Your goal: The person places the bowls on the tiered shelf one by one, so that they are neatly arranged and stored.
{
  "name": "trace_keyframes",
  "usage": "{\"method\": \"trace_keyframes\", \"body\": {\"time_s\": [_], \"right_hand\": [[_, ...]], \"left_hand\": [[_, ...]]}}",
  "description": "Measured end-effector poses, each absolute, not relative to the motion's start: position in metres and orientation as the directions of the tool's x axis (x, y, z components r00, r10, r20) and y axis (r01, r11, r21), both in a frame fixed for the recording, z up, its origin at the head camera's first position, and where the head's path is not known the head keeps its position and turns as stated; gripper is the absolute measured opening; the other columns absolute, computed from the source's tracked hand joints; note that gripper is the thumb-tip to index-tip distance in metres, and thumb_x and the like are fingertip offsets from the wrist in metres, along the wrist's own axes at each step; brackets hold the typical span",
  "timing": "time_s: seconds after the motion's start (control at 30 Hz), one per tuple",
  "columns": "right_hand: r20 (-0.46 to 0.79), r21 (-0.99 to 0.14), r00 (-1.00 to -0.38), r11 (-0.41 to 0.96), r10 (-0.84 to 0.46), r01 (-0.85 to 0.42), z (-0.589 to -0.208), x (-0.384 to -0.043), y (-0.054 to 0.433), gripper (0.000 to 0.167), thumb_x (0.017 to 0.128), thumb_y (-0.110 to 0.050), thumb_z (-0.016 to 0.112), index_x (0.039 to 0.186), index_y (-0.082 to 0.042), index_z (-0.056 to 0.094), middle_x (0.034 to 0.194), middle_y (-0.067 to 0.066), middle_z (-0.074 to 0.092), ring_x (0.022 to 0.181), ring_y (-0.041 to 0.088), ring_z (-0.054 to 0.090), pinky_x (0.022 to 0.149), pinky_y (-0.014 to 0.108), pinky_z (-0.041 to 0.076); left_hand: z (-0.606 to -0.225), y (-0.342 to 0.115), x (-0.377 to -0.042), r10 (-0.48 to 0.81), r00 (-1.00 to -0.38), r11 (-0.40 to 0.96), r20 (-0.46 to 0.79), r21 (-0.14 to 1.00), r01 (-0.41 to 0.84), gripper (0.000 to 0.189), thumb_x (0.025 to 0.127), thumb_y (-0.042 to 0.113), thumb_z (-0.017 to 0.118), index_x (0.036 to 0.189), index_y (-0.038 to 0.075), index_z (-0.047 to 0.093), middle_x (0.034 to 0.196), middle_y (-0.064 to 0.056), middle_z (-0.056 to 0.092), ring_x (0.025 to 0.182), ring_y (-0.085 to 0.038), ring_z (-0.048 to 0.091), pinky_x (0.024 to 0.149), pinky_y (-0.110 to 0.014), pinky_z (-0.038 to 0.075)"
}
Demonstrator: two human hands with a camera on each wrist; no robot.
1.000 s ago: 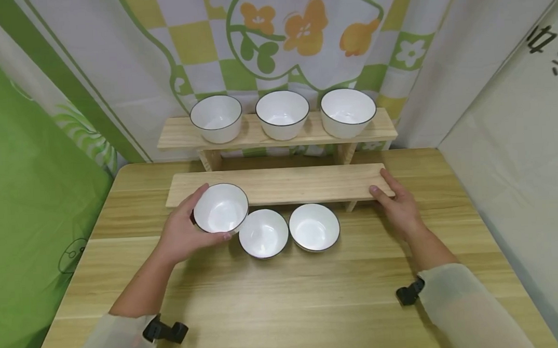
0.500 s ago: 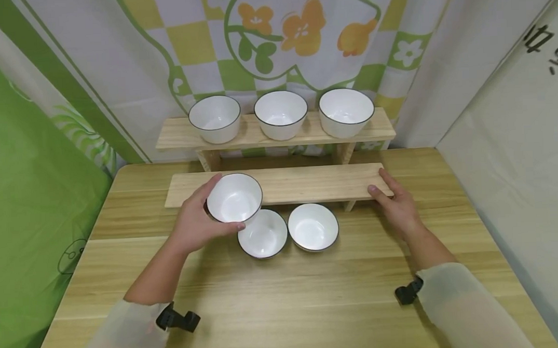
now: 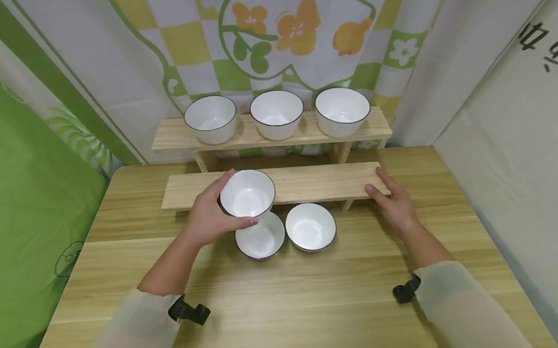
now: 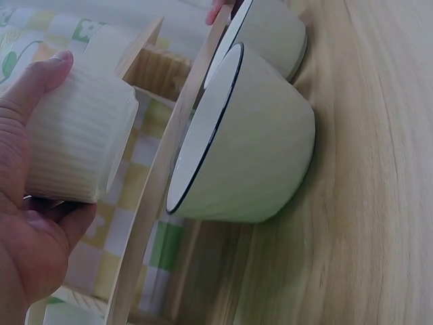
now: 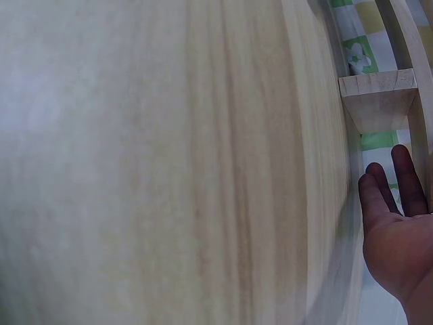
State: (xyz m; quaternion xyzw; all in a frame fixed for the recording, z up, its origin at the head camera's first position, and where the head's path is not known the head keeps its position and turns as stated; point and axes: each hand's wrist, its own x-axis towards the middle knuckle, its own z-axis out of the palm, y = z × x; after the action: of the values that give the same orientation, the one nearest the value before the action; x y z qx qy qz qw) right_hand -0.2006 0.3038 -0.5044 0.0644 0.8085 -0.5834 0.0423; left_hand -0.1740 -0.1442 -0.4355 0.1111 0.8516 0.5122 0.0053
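Note:
In the head view my left hand [image 3: 215,213] grips a white bowl [image 3: 248,193] with a dark rim, thumb on the near side and fingers round the far side. The bowl is over the lower board of a wooden two-tier shelf [image 3: 326,182]; the left wrist view shows its ribbed outer wall [image 4: 78,132] apart from the board. My right hand [image 3: 397,208] holds that board's right end, thumb on top; in the right wrist view its other fingers [image 5: 406,179] reach beneath. Two similar bowls, a left one [image 3: 260,239] partly hidden and a right one [image 3: 311,227], stand before the shelf.
Three more white bowls line the upper board [image 3: 245,139]: a left bowl [image 3: 211,120], a middle bowl [image 3: 277,117] and a right bowl [image 3: 343,114]. The shelf stands at the back of a wooden table [image 3: 303,302]. A patterned curtain [image 3: 194,42] hangs behind.
My left hand has carried the bowl right and slightly back, from the shelf's left front to over the lower board. My right hand has stayed at the board's end.

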Motion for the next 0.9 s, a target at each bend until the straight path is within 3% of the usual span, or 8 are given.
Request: {"method": "trace_keyframes", "body": {"time_s": [0.67,0.9], "right_hand": [[-0.133,-0.938,-0.989,0.315,0.065,0.147,-0.504,-0.198,0.305,0.081,0.100,-0.053,0.064,0.166,-0.035,0.021,0.173,0.003,0.008,0.157,0.034,0.012,0.124,0.055,0.022],[-0.132,-0.932,-0.988,0.329,0.074,0.149,-0.506,-0.200,0.305,0.080,0.101,-0.051,0.065,0.165,-0.035,0.022,0.172,0.004,0.010,0.157,0.033,0.013,0.124,0.054,0.021]], "left_hand": [[-0.439,-0.105,-0.190,0.233,-0.971,0.449,0.060,0.879,0.162,0.123,0.061,0.048,0.100,0.162,0.022,0.036,0.162,-0.007,0.040,0.146,-0.028,0.041,0.112,-0.055,0.043],[-0.444,-0.092,-0.196,0.236,-0.968,0.457,0.088,0.869,0.191,0.125,0.059,0.048,0.101,0.162,0.019,0.037,0.160,-0.008,0.043,0.145,-0.026,0.043,0.114,-0.050,0.042]]}}
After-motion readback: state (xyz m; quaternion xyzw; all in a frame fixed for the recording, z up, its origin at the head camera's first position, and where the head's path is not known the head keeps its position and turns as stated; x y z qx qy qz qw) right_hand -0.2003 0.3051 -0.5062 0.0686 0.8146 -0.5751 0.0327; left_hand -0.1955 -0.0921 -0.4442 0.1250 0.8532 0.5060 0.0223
